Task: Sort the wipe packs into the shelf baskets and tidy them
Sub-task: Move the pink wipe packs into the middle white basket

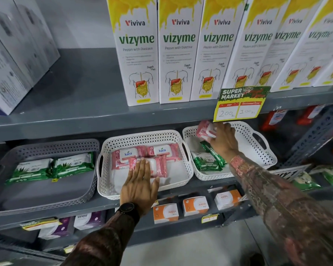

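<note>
Three perforated baskets stand side by side on the middle shelf. The grey basket point(46, 148) on the left holds two green wipe packs point(52, 167). In the white middle basket point(142, 138) lie three pink wipe packs point(140, 153). My left hand point(139, 184) rests flat, fingers spread, on the front pink pack point(158, 166). The white right basket point(252, 139) contains green wipe packs point(208, 160). My right hand point(223, 140) is shut on a pink wipe pack point(205, 131), lifted above that basket's rear left corner.
Tall white and yellow Vizyme boxes point(177, 54) line the shelf above, with a yellow price tag point(240, 104) hanging over the right basket. Orange and white small boxes point(195, 205) sit on the shelf below. A perforated grey upright point(315, 135) stands at the right.
</note>
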`<action>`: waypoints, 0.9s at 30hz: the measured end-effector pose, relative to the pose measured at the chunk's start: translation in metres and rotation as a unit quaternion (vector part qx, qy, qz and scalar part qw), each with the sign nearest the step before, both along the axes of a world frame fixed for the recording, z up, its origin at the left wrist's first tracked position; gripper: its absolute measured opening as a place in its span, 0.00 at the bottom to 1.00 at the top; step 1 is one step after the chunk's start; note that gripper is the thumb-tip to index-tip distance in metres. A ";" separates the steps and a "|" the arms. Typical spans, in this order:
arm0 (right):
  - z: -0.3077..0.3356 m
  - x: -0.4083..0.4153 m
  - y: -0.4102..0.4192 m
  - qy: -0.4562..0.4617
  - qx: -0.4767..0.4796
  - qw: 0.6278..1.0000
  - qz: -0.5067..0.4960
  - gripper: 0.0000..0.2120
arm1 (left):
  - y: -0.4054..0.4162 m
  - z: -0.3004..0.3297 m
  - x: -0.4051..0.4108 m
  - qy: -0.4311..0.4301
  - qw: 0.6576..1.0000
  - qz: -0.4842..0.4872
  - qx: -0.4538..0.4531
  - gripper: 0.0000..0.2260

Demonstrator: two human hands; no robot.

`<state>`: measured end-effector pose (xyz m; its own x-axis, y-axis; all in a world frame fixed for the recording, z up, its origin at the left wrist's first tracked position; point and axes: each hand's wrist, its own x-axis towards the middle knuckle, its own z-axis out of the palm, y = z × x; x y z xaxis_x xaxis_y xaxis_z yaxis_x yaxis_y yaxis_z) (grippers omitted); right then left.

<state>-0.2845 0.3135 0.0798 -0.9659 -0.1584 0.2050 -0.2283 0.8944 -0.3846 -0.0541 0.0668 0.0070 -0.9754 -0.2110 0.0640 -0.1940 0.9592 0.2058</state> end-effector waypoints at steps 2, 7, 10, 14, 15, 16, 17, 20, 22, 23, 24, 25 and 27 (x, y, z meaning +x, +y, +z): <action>0.014 0.025 -0.017 0.046 -0.058 0.997 0.033 0.36 | 0.000 0.001 0.001 0.000 1.000 0.002 -0.001 0.35; 0.023 0.080 -0.066 0.047 -0.085 0.981 0.166 0.40 | 0.001 -0.001 0.002 0.006 1.000 0.012 0.006 0.35; 0.010 0.101 -0.084 0.004 -0.024 0.975 0.220 0.40 | 0.001 -0.003 0.002 -0.003 1.000 0.016 0.007 0.36; -0.017 0.108 -0.092 -0.036 0.056 0.971 0.228 0.39 | 0.002 -0.002 0.003 -0.005 1.000 0.016 0.006 0.37; -0.022 0.108 -0.093 -0.039 0.072 0.970 0.230 0.39 | 0.001 -0.002 0.003 -0.006 1.000 0.016 0.004 0.37; -0.027 0.107 -0.092 -0.040 0.082 0.969 0.230 0.39 | 0.001 -0.002 0.003 -0.008 1.000 0.016 0.003 0.37; -0.030 0.106 -0.091 -0.043 0.090 0.968 0.230 0.40 | 0.001 -0.003 0.003 -0.008 1.000 0.017 0.003 0.37; -0.031 0.107 -0.085 -0.054 0.067 0.966 0.245 0.40 | 0.001 -0.004 0.002 -0.003 1.000 0.020 0.009 0.37; -0.021 0.107 -0.075 -0.050 0.004 0.970 0.236 0.36 | 0.001 -0.004 0.002 -0.005 1.000 0.017 0.006 0.37; -0.015 0.104 -0.068 -0.026 -0.033 0.975 0.216 0.32 | 0.001 -0.004 0.002 -0.004 1.000 0.015 0.004 0.36; -0.009 0.101 -0.060 -0.002 -0.071 0.980 0.187 0.28 | 0.001 -0.004 0.002 -0.003 1.000 0.014 0.002 0.36; -0.003 0.094 -0.050 0.009 -0.097 0.983 0.155 0.27 | 0.002 -0.003 0.002 -0.004 1.000 0.013 0.000 0.36; 0.001 0.074 -0.029 -0.044 -0.096 0.987 0.117 0.32 | 0.002 -0.002 0.001 -0.005 1.000 0.011 -0.004 0.36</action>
<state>-0.2104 0.2842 0.0812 -0.9226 -0.3466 0.1694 -0.3787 0.7296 -0.5694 -0.0529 0.0685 0.0050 -0.9713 -0.2311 0.0569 -0.2161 0.9564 0.1963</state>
